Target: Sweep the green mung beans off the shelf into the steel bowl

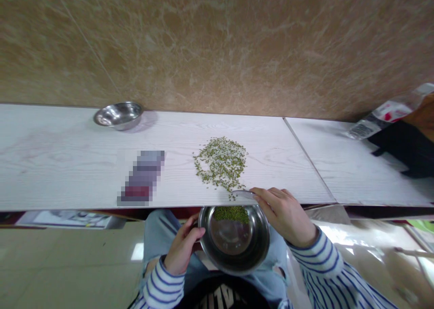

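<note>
Head view: our left hand [183,248] grips the left rim of the steel bowl [261,239], held just off the near edge of the bench [77,164]. Scattered mung beans [222,162] lie far of the bowl, and far and left of our right hand [286,214], the nearer one, which pinches a thin utensil [243,193] pointing left.

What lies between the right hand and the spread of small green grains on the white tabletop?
A thin, shiny utensil, held by the right hand; its tip reaches the near fringe of the green grains in the head view.
</note>
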Demonstrator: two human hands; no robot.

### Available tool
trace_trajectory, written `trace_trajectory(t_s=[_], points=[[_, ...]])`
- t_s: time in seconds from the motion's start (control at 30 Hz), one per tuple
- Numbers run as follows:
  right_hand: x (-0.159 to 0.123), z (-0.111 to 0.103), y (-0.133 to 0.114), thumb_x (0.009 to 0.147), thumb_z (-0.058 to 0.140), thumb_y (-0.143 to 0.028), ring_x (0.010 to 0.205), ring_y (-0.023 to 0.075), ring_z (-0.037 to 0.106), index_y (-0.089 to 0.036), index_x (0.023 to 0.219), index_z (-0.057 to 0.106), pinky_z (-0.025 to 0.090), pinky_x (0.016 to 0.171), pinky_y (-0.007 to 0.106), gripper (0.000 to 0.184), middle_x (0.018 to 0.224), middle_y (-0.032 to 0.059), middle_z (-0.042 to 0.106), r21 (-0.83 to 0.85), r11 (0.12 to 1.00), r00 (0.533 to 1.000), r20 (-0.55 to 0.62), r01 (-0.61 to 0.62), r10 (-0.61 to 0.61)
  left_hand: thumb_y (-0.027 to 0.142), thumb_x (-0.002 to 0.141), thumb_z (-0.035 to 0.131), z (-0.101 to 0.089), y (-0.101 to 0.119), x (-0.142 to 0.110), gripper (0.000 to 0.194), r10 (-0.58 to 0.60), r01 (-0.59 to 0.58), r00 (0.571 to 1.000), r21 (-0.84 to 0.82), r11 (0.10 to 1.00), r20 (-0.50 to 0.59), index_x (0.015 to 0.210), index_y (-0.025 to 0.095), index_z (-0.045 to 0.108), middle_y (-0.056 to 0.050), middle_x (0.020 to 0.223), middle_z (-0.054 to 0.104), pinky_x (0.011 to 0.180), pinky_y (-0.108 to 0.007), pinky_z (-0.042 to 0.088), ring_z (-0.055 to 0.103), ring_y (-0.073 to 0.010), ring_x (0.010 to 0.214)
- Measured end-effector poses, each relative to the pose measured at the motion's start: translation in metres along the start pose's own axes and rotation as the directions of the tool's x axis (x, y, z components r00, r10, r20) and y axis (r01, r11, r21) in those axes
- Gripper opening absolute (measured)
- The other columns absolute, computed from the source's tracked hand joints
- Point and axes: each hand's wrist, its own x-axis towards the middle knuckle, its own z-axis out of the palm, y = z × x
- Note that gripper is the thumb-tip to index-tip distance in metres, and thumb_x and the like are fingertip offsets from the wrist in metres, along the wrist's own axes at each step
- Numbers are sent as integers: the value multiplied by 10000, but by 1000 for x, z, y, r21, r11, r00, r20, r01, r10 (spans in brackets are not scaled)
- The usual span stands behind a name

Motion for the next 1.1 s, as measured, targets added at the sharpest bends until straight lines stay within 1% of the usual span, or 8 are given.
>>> trace_trajectory(t_s=[0.17, 0.33, 0.63, 0.97, 1.1], points=[[-2, -2, 0, 1020, 418, -251, 811, 188, 669, -223, 1168, 635, 406, 721, 331, 264, 896, 34, 728, -2, 1000, 1000, 5, 14, -14, 239, 589, 749, 0, 1, 0, 401, 1, 0, 1000, -8, 1000, 8, 982, 172, 711, -8, 725, 734, 519, -245, 492, 633, -159, 625], [-5, -4, -1, 1021, 419, -251, 806, 176, 668, -235, 1160, 638, 407, 727, 326, 260, 898, 25, 729, 14, 1000, 1000, 11, 19, -19, 245, 600, 742, 0, 1, 0, 407, 3, -3, 1000, -5, 1000, 30, 998, 167, 705, -8, 728, 732, 525, -248, 496, 636, -159, 622], [-3, -1, -2, 1020, 417, -251, 822, 177, 670, -233, 1171, 636, 414, 737, 332, 267, 929, 33, 731, 24, 1000, 1000, 19, 15, -15, 238, 600, 734, 0, 0, 1, 416, 3, -3, 1000, -6, 1000, 23, 1008, 165, 705, -3, 715, 726, 531, -249, 491, 635, -161, 634], [7, 5, 4, 1012, 409, -254, 806, 195, 673, -203, 1181, 635, 444, 736, 341, 286, 888, 52, 729, -8, 1000, 1000, 2, -22, 22, 241, 605, 727, 0, 1, 1, 383, 14, -14, 1000, 14, 1000, 14, 983, 177, 724, -27, 788, 757, 546, -252, 493, 655, -174, 675], [12, 5, 7, 1012, 401, -259, 789, 196, 674, -190, 1164, 644, 456, 731, 335, 294, 863, 64, 728, -16, 998, 999, -10, -53, 53, 249, 600, 729, -1, 2, 2, 395, 6, -6, 1000, 20, 1000, 14, 989, 181, 722, -22, 764, 751, 541, -269, 502, 652, -181, 654]])
